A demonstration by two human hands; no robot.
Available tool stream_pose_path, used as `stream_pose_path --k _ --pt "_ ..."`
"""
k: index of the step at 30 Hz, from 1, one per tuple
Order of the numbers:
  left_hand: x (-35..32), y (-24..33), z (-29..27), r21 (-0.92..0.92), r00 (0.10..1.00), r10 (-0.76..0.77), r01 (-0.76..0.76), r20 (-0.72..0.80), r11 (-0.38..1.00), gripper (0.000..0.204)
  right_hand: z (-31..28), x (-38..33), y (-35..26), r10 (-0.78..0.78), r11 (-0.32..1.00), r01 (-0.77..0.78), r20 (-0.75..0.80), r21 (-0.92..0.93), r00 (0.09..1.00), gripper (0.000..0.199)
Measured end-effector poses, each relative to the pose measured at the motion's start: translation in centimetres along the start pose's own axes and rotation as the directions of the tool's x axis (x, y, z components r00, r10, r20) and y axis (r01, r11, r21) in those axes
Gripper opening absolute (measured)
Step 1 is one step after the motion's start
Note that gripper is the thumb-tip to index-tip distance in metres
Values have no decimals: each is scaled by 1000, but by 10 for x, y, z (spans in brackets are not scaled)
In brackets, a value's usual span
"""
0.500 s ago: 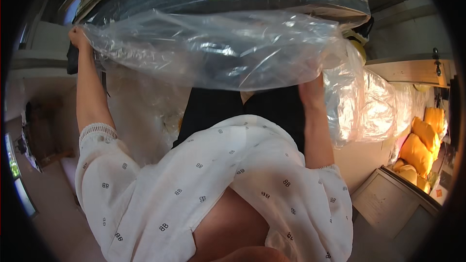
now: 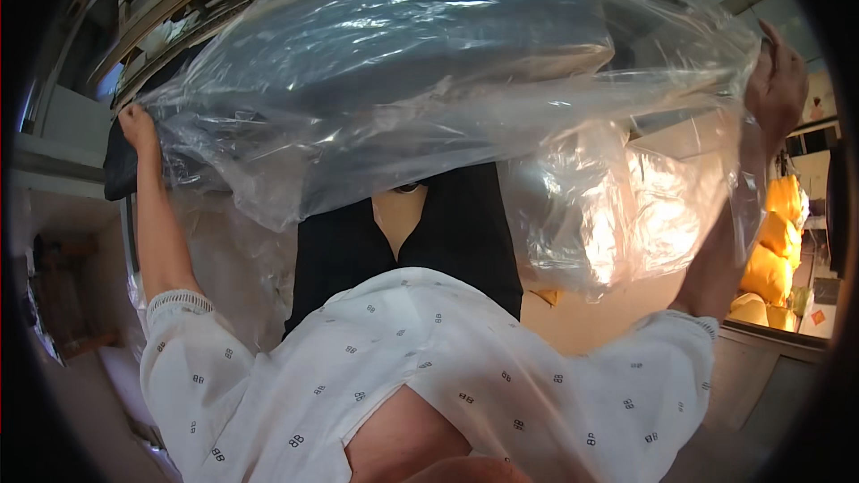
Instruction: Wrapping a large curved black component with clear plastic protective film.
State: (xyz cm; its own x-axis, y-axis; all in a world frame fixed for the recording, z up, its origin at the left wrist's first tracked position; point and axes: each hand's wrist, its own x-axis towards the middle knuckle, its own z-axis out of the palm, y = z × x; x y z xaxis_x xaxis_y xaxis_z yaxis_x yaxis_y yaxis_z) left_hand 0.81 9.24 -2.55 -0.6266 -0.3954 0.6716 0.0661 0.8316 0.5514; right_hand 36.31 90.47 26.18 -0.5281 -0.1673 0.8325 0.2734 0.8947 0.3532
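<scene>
Left hand (image 2: 137,128) and right hand (image 2: 778,88), two on one clear plastic sheet (image 2: 358,156)

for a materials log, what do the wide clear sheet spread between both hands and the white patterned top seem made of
Wide clear sheet: likely thin, glossy plastic film, being transparent, crinkled and sharply highlighted.
White patterned top: probably soft, matt cloth, given its gentle folds; fibre unclear.

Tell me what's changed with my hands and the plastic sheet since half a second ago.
The right hand has moved outward to the right and up, and the clear plastic sheet now spreads wider and reaches higher in the picture. Whether that hand's grip changed is unclear. The left hand still grips the sheet at the left.
</scene>
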Motion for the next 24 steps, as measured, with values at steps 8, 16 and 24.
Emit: stream_pose_path --k 8,16,24 --pt "7 -62 -83 253 997 21 -39 73 967 30 142 -187 -60 -18 940 -196 615 279 788 71" --pt "-4 -44 -87 340 991 130 -125 10 932 26 148 -147 -82 450 -396 -724 807 565 383 24" --pt "-5 -46 -91 389 996 80 -91 44 917 28 224 -114 -69 765 570 -746 109 344 635 32"
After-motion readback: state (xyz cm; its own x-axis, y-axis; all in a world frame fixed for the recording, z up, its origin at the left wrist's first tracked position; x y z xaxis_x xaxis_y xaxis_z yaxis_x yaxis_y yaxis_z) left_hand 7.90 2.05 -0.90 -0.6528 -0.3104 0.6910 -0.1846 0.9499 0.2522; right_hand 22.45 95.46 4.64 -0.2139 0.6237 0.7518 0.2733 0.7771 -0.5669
